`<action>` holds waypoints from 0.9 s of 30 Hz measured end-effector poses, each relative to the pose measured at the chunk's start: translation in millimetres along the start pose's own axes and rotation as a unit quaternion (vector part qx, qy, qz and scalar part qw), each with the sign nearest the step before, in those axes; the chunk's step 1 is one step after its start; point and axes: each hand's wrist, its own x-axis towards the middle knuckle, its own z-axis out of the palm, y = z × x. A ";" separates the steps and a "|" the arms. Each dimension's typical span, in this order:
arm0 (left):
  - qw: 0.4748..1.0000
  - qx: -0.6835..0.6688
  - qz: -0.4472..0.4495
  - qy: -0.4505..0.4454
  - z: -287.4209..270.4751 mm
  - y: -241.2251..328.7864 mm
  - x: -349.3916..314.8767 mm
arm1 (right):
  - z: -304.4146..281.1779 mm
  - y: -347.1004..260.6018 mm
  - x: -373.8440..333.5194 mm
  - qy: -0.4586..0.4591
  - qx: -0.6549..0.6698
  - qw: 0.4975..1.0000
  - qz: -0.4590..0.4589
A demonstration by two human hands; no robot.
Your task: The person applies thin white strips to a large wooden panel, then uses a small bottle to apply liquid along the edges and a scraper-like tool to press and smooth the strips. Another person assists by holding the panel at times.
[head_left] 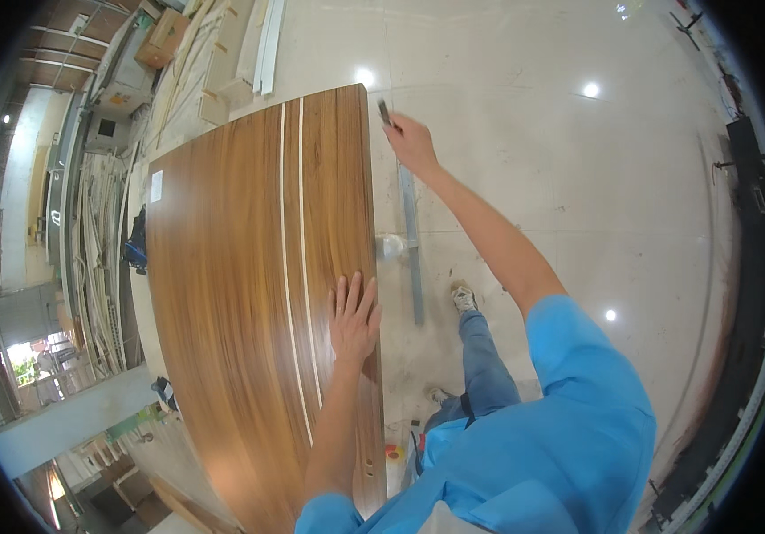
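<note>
A large brown wood-grain panel, shaped like a door, lies flat in front of me with two pale stripes running along it. My left hand rests on its face near the right edge, palm down and fingers spread. Beyond the panel's far right corner, my right hand is closed around a small dark tool, whose short end points away from me. The tool's exact kind is too small to make out. It appears apart from the panel.
A white label sits at the panel's far left corner. Under its right side, a grey metal bar lies low near my feet. Long strips and boards are stacked to the left, with a cardboard box beyond. A dark rail borders the far right.
</note>
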 end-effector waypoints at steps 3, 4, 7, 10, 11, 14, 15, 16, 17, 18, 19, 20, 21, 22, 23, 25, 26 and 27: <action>0.998 -0.039 -0.021 -0.034 -7.7 -6.6 29.1 | 39.0 21.8 81.5 -0.030 -0.061 0.998 -0.009; 0.998 -0.038 -0.016 -0.045 -9.4 -8.0 31.7 | 44.1 27.8 98.5 -0.018 -0.059 0.997 -0.040; 0.998 -0.038 -0.011 -0.057 -11.8 -10.3 31.7 | 50.4 42.0 127.0 -0.031 -0.069 0.995 -0.070; 0.996 -0.052 -0.019 -0.063 -11.1 -10.5 27.6 | 46.4 52.6 131.2 -0.090 -0.075 0.989 -0.090; 0.996 -0.054 -0.022 -0.063 -11.1 -10.2 26.5 | 44.5 54.1 126.4 -0.101 -0.084 0.987 -0.092; 0.996 -0.059 -0.025 -0.065 -10.4 -9.0 27.7 | 35.3 49.5 84.1 -0.119 -0.107 0.974 -0.160; 0.997 -0.063 -0.022 -0.047 -10.3 -8.5 28.9 | 32.2 44.7 65.8 -0.125 -0.119 0.968 -0.184; 0.998 -0.043 -0.023 -0.036 -10.7 -7.6 29.5 | 27.4 38.0 41.2 -0.157 -0.135 0.956 -0.207; 0.998 -0.042 -0.025 -0.034 -10.8 -7.0 30.9 | 20.1 30.3 13.0 -0.191 -0.156 0.944 -0.221; 0.998 -0.041 -0.025 -0.034 -11.3 -6.3 31.4 | 10.3 22.5 -13.1 -0.277 -0.147 0.930 -0.193; 0.999 -0.038 -0.022 -0.029 -11.4 -5.8 32.7 | 3.3 15.1 -30.4 -0.394 -0.152 0.894 -0.147; 0.998 -0.038 -0.024 -0.034 -11.6 -5.4 33.2 | -1.5 9.7 -38.9 -0.389 -0.146 0.891 -0.185; 0.998 -0.037 -0.023 -0.034 -11.5 -5.3 33.9 | -3.8 6.8 -35.5 -0.417 -0.157 0.872 -0.205; 0.999 -0.038 -0.025 -0.029 -11.4 -5.4 33.7 | -6.1 5.0 -28.3 -0.459 -0.170 0.841 -0.231; 0.999 -0.038 -0.022 -0.029 -11.3 -5.7 33.3 | -3.1 6.8 -9.8 -0.334 -0.149 0.898 -0.245; 0.998 -0.036 -0.025 -0.033 -10.9 -6.7 31.3 | 15.2 17.1 54.6 -0.184 -0.144 0.953 -0.195; 0.998 -0.044 -0.027 -0.036 -10.7 -7.2 30.3 | 20.6 24.5 83.3 -0.165 -0.171 0.966 -0.105; 0.998 -0.046 -0.027 -0.044 -10.9 -7.8 28.8 | 27.9 30.3 98.1 -0.132 -0.151 0.970 -0.138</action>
